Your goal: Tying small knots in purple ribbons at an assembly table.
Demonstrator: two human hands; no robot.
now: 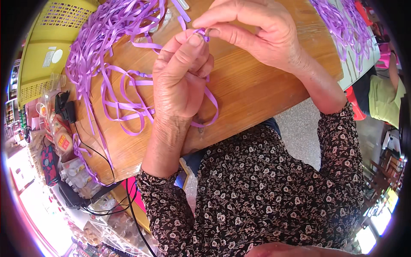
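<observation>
You had a brown wooden worktop [261, 92] in front of you, its near edge running just before your body, with grey speckled floor [297, 126] below it. Past the right edge stood a white table [359, 58] bearing a bunch of narrow purple ribbons [344, 25]; near it were a red plastic stool [357, 106] and another person in a yellow-green garment [387, 98].

At the far left of the worktop lay a large tangled heap of flat purple ribbon [109, 32], beside a yellow perforated plastic basket [32, 64]. Loose purple loops [124, 105] sprawled between that heap and your left wrist, which hid part of them, and strands trailed toward the near left corner. A thin black cable [100, 153] crossed that corner, and clear plastic bags [81, 173] crowded beyond the left edge.

Your left hand [183, 77] was raised over the worktop, thumb pressed to the curled forefinger, pinching a small looped piece of purple ribbon [202, 33]. Your right hand [265, 38] met it there, thumb and forefinger nearly together; whether they gripped the ribbon, I could not tell. Another ribbon loop [214, 109] showed behind your left hand, near the front edge.
</observation>
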